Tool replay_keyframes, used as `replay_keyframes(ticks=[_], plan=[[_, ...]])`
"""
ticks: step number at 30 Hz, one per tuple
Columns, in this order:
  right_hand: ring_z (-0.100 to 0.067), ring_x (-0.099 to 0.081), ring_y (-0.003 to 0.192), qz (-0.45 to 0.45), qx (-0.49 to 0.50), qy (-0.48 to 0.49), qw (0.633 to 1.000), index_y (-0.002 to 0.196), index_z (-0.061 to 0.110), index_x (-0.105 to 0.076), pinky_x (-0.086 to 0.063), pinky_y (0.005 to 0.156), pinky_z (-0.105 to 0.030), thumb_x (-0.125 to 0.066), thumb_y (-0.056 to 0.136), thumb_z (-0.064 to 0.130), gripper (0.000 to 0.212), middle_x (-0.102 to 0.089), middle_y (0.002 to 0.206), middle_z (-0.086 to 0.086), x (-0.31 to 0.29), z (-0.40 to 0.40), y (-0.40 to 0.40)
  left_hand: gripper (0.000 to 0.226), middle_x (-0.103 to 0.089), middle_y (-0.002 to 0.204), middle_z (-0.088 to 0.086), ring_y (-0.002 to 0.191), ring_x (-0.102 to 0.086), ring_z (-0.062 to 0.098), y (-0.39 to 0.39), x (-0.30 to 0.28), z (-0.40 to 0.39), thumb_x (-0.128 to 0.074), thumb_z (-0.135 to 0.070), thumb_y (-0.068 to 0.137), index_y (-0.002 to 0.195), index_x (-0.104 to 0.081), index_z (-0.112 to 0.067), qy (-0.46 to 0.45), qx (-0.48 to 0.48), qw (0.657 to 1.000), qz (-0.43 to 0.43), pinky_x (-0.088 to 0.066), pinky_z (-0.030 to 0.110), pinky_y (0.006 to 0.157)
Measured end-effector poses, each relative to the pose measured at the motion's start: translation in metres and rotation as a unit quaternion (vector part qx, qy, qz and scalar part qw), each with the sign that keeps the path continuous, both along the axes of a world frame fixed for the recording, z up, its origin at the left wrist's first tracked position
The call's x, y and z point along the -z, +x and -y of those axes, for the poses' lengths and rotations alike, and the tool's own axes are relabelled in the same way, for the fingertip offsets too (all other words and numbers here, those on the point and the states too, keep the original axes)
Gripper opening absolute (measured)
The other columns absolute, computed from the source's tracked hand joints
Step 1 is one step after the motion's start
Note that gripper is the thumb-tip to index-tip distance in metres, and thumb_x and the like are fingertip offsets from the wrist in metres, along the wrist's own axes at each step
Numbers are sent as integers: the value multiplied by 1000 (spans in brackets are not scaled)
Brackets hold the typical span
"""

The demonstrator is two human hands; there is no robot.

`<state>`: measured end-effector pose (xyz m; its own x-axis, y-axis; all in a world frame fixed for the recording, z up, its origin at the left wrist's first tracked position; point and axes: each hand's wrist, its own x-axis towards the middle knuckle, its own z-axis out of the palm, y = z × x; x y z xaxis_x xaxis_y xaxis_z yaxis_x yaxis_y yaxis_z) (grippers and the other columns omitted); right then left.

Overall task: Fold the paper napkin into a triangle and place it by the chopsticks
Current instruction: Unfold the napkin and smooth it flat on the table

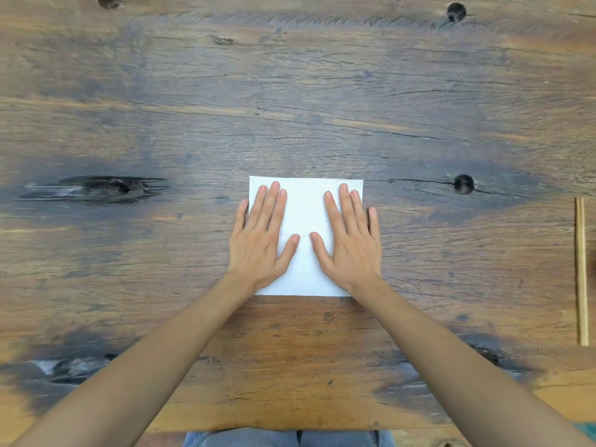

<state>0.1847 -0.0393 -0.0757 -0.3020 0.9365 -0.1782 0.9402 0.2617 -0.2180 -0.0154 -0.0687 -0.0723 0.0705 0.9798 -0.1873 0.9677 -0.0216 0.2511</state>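
A white square paper napkin (305, 214) lies flat on the wooden table, in the middle and a little toward me. My left hand (259, 240) rests palm down on its left half, fingers spread. On its right half my right hand (350, 240) lies the same way, flat. Both little fingers reach past the napkin's side edges onto the wood. A pair of light wooden chopsticks (581, 272) lies side by side at the far right edge of view, pointing away from me, well apart from the napkin.
The table (290, 91) is dark, weathered wood with knots, cracks and small holes (463, 184). Its near edge runs just above my lap, where blue jeans (290, 438) show.
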Motion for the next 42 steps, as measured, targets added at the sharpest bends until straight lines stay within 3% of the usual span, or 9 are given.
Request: replay_keyframes(ticks=[8,12,21,24,28,34,42], plan=[[-26,-2,163,-15,26,-6,1000,166,28,-13,-9,129,-45,-40,94,69,87,-3,176,-7,-2,-4,0,91,-10,173,9,161,-6,25,-3,2,-1,-34,-64,94,164,-14,-9,3,2,1000,-12,-13,53,128],[-22,-8,162,9,39,17,999,166,27,-14,-15,126,-39,-37,95,73,88,-8,176,-3,-2,-10,8,92,-9,173,11,161,-6,26,-6,3,0,-33,-65,94,164,-13,-9,2,7,1000,-14,-13,53,129],[-21,-10,162,26,33,35,999,166,26,-15,-18,126,-42,-34,98,68,82,-11,175,-3,0,-10,12,88,-7,174,9,161,-4,24,-6,0,1,-31,-62,97,164,-11,-9,0,3,1000,8,-8,51,129],[-22,-6,163,-14,57,9,998,166,21,-12,-12,127,-44,-34,101,58,78,-6,176,-6,-7,-6,9,84,-4,174,6,161,-1,23,-1,-9,2,-35,-56,98,164,-9,-11,18,-25,998,54,-1,50,129],[-20,-12,162,-6,14,45,999,166,16,-17,-15,126,-43,-30,106,42,67,-13,175,-6,-8,17,-2,73,-11,173,7,161,-5,24,17,-12,9,-35,-42,102,164,-13,-11,35,-24,997,57,-6,49,129],[-18,-11,162,0,-21,37,999,166,19,-18,-13,130,-44,-33,106,47,68,-14,175,-3,5,29,0,67,-12,173,6,161,-8,23,9,6,25,-27,-42,104,164,-16,-12,13,25,1000,2,-10,51,129],[-17,-8,162,-8,-21,47,999,166,22,-15,-12,131,-43,-33,105,50,70,-11,175,-2,11,29,1,69,-8,174,4,161,-5,22,8,13,25,-27,-44,105,165,-11,-15,23,22,999,-1,-9,50,130]])
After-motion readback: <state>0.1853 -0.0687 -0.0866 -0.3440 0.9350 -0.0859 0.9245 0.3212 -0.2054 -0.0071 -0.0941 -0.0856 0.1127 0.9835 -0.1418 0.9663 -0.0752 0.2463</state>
